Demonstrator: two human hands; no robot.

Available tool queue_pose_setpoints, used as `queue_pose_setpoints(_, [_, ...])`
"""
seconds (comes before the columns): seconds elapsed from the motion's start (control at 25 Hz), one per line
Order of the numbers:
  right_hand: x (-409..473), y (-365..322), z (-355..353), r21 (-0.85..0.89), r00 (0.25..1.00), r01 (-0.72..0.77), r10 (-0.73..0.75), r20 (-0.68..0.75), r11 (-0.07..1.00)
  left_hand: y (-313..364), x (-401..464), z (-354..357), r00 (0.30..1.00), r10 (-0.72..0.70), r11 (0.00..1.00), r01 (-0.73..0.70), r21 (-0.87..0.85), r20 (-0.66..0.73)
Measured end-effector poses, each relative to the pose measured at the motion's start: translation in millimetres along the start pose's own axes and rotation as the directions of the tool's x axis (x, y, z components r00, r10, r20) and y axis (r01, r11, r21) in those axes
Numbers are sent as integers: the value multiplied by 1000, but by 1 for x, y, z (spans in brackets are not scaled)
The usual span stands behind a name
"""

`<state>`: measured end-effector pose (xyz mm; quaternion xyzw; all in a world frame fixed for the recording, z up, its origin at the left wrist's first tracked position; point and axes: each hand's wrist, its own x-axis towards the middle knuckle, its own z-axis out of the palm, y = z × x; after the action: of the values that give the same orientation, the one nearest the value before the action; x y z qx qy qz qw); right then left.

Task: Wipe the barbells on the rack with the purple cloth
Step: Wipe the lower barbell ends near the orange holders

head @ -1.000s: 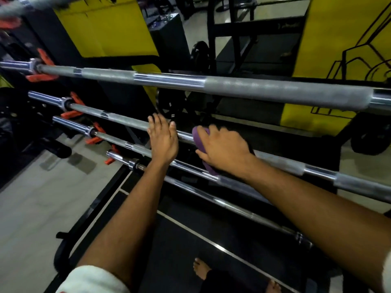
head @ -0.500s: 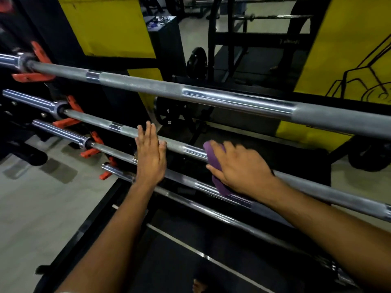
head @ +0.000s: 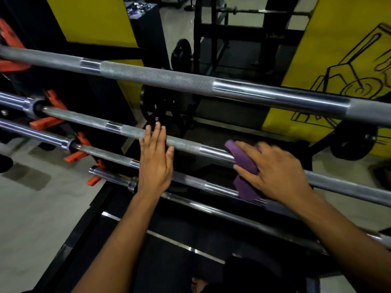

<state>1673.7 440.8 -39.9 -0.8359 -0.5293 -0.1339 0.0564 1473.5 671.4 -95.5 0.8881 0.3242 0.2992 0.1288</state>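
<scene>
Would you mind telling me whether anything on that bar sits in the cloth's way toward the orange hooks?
Yes: the left hand rests flat across the second barbell, left of the purple cloth held by the right hand.

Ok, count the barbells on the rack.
4: top barbell, second barbell under both hands, third barbell, lowest barbell. More may be hidden outside the frame.
</scene>
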Motion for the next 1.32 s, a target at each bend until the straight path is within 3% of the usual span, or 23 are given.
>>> queue_pose_setpoints(0.12, [19,-29,4,-21,997,-64,63,-36,998,0,0,2,1000,0,1000,-1,-10,-15])
queue_pose_setpoints(0.28, [66,-92,19,0,999,31,-31,-24,1000,-4,1,-3,998,61,998,-61,21,-2])
queue_pose_setpoints(0.44, [66,-92,22,78,996,77,-72,-56,994,-25,10,-15,981,176,982,-180,48,80])
queue_pose_setpoints(0.6, [43,-70,18,124,994,-74,83,-66,989,-35,20,-32,931,318,945,-327,22,180])
queue_pose_setpoints(0.68, [32,-54,11,91,981,-178,184,-64,980,-36,36,-38,881,391,914,-405,-5,266])
queue_pose_setpoints(0.8, [16,-32,-1,47,944,-323,326,-45,945,-20,62,-34,713,586,792,-605,-85,386])
queue_pose_setpoints(0.88, [19,-47,-5,35,903,-425,426,-59,905,-12,73,-30,639,657,735,-661,-152,400])
queue_pose_setpoints(1.0, [40,-98,2,61,844,-516,519,-135,854,-12,82,-34,608,681,731,-604,-318,409])
queue_pose_setpoints(1.16, [59,-149,6,289,861,-423,481,-167,859,-25,94,-38,464,797,604,-583,-544,388])
queue_pose_setpoints(1.32, [39,-191,-10,556,808,-394,564,-170,732,-33,104,-43,444,843,499,-440,-746,302])
